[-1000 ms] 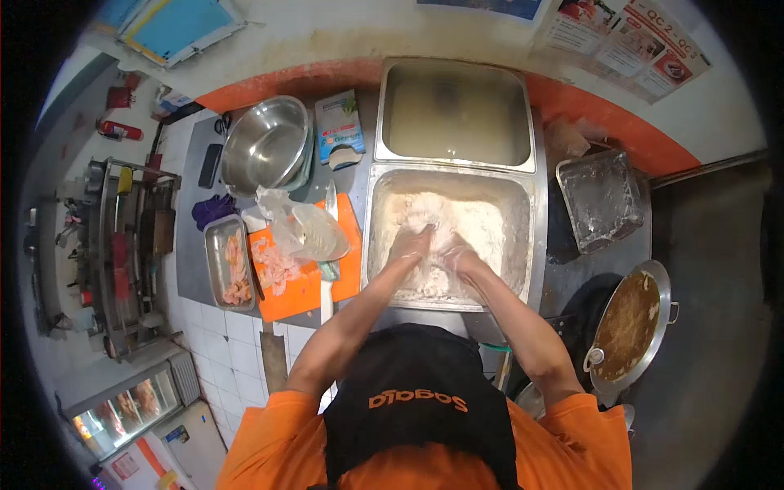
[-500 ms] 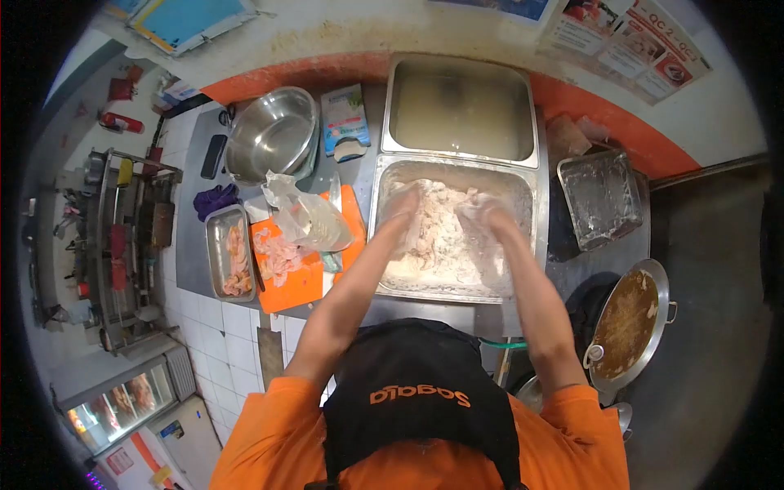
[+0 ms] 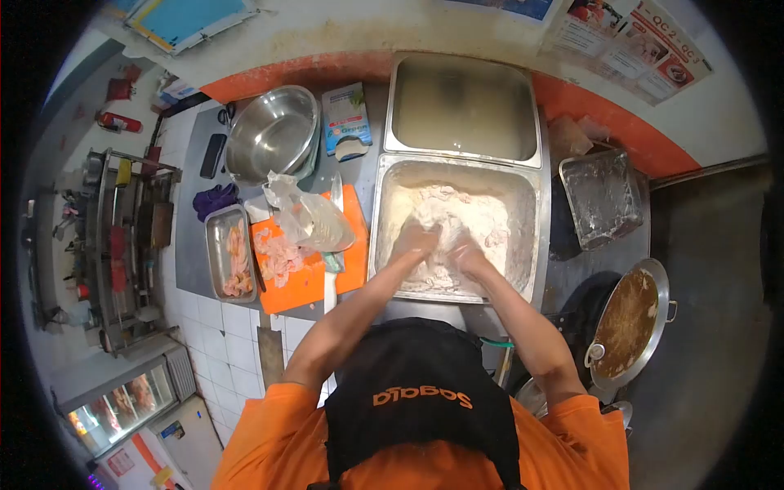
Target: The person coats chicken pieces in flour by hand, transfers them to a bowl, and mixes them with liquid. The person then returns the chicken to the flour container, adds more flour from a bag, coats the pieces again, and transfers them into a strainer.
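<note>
A metal tray (image 3: 529,237) in front of me holds white flour (image 3: 500,214) with floury pieces in it. My left hand (image 3: 420,238) and my right hand (image 3: 464,251) are close together at the middle of the tray, down in the flour. Both look covered by thin clear gloves. Flour and blur hide the fingertips, so what the fingers hold cannot be made out. Behind this tray stands a second metal tray (image 3: 532,122) with cloudy liquid.
To the left lie an orange cutting board (image 3: 306,287) with raw meat, a plastic bag (image 3: 314,222), a knife (image 3: 330,286), a small meat tray (image 3: 214,260) and a steel bowl (image 3: 269,135). At right are a floury tray (image 3: 603,200) and an oil pan (image 3: 627,327).
Half a second ago my hands were apart near the tray's two sides. They have now come together at its middle, lower down, and the flour heap has shifted.
</note>
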Motion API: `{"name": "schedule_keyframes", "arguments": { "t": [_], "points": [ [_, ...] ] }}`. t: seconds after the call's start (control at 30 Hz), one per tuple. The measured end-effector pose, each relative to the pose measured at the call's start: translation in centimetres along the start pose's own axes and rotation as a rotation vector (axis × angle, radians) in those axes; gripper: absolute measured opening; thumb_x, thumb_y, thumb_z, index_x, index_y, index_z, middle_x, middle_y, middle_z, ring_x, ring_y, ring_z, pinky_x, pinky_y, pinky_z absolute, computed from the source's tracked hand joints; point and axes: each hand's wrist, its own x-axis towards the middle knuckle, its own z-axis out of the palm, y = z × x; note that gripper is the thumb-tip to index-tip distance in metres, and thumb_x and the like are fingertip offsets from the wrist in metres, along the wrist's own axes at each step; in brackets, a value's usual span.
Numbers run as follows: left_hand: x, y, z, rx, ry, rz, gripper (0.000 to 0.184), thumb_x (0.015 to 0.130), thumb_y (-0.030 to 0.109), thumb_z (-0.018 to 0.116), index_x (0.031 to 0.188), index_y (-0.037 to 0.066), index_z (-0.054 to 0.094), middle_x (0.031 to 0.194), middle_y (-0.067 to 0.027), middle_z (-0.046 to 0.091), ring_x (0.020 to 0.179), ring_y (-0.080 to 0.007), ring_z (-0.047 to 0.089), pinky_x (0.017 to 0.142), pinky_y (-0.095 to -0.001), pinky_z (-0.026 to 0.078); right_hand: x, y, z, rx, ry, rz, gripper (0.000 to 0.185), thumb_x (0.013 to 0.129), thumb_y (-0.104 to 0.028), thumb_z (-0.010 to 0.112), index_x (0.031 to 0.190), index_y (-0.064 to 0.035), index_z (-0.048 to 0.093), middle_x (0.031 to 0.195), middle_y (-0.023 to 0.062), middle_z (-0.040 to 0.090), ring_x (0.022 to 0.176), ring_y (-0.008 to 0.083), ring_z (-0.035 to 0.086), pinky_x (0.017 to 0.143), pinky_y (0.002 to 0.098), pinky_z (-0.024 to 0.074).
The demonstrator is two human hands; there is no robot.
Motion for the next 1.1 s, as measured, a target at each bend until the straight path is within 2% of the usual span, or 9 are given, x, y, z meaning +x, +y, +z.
{"name": "schedule_keyframes", "arguments": {
  "t": [0.13, 0.27, 0.33, 0.47, 0.57, 0.77, 0.9, 0.97, 1.1],
  "points": [
    [-0.7, 1.3, -3.2, 0.085, 0.102, 0.27, 0.053, 0.092, 0.039, 0.048, 0.112, -0.009, 0.059, 0.112, -0.0339, 0.06, 0.109, -0.0437, 0.059, 0.094, -0.0443, 0.047, -2.4, -4.0, -5.8, -0.113, 0.189, 0.032, 0.06, 0.069, -0.02, 0.079, 0.12, 0.0016, 0.056, 0.106, 0.0219, 0.065, 0.097, 0.0331, 0.064, 0.088, 0.0375, 0.0521],
    [-2.5, 2.3, -6.1, 0.07, -0.18, 0.484, 0.041, 0.092, 0.033, 0.047, 0.091, -0.003, 0.065, 0.094, -0.0222, 0.066, 0.085, -0.0346, 0.062, 0.078, -0.0414, 0.049, -4.1, -4.6, -8.9, -0.067, 0.223, 0.006, 0.058, 0.069, -0.016, 0.078, 0.12, 0.0022, 0.057, 0.103, 0.0203, 0.066, 0.091, 0.03, 0.065, 0.083, 0.0385, 0.0541],
    [-4.6, 2.4, -6.8, -0.429, -0.225, 0.28, 0.037, 0.092, 0.033, 0.052, 0.09, -0.002, 0.064, 0.086, -0.015, 0.063, 0.078, -0.0254, 0.058, 0.072, -0.0363, 0.047, -4.7, -5.4, -10.4, 0.207, 0.16, -0.141, 0.058, 0.069, -0.016, 0.078, 0.119, 0.003, 0.057, 0.102, 0.0204, 0.066, 0.09, 0.029, 0.065, 0.08, 0.0383, 0.0547],
    [-7.8, 3.7, -11.5, -0.361, -0.132, 0.321, 0.041, 0.091, 0.03, 0.061, 0.115, -0.002, 0.055, 0.084, -0.0029, 0.057, 0.074, -0.0134, 0.051, 0.066, -0.0283, 0.044, -6.2, -8.9, -14.3, 0.843, 0.03, -0.024, 0.055, 0.077, -0.01, 0.072, 0.126, 0.0055, 0.052, 0.11, 0.0228, 0.063, 0.092, 0.028, 0.066, 0.076, 0.0383, 0.0542],
    [-5.9, 1.2, -12.3, -0.533, -0.088, 0.342, 0.05, 0.093, 0.031, 0.057, 0.13, -0.002, 0.049, 0.102, -0.0086, 0.063, 0.085, -0.0179, 0.058, 0.075, -0.0298, 0.048, -1.3, 0.8, -11.0, 0.178, 0.087, 0.175, 0.066, 0.078, -0.013, 0.071, 0.136, 0.0037, 0.044, 0.125, 0.0272, 0.055, 0.097, 0.0359, 0.064, 0.077, 0.038, 0.0541],
    [-7.0, -1.0, -18.6, -0.907, -0.039, 0.667, 0.046, 0.095, 0.019, 0.051, 0.133, -0.006, 0.047, 0.123, -0.0174, 0.06, 0.107, -0.0268, 0.062, 0.092, -0.0334, 0.05, -0.7, -8.8, -8.8, -0.538, -0.314, 0.099, 0.105, 0.073, -0.038, 0.075, 0.152, -0.0041, 0.015, 0.143, 0.0322, 0.038, 0.125, 0.0481, 0.046, 0.1, 0.0461, 0.043],
    [-12.4, -0.1, -27.3, -1.53, -0.006, 0.718, 0.041, 0.094, 0.012, 0.049, 0.131, -0.008, 0.048, 0.123, -0.0215, 0.059, 0.112, -0.0319, 0.061, 0.093, -0.0416, 0.054, 3.2, -8.1, 0.6, -0.868, -0.209, 0.021, 0.11, 0.075, -0.053, 0.069, 0.154, -0.0095, 0.007, 0.15, 0.0296, 0.028, 0.14, 0.0425, 0.028, 0.111, 0.057, 0.0263],
    [-9.4, -3.9, -31.8, -1.384, 0.177, 0.81, 0.04, 0.096, 0.017, 0.051, 0.132, -0.001, 0.051, 0.13, -0.0141, 0.058, 0.119, -0.0231, 0.057, 0.101, -0.0366, 0.046, 3.9, -8.3, 2.0, -0.84, -0.09, 0.086, 0.106, 0.076, -0.056, 0.066, 0.154, -0.0097, 0.013, 0.152, 0.028, 0.026, 0.143, 0.0401, 0.025, 0.112, 0.0573, 0.0249],
    [-0.2, -10.0, -35.8, -0.937, 0.694, 0.274, 0.036, 0.094, 0.024, 0.056, 0.122, 0.001, 0.057, 0.112, -0.0121, 0.065, 0.098, -0.0213, 0.066, 0.079, -0.031, 0.053, 4.8, -5.9, 1.4, -0.738, -0.042, 0.128, 0.088, 0.079, -0.054, 0.064, 0.146, -0.0049, 0.033, 0.147, 0.028, 0.033, 0.14, 0.0384, 0.029, 0.111, 0.0517, 0.0289]
  ]
}}
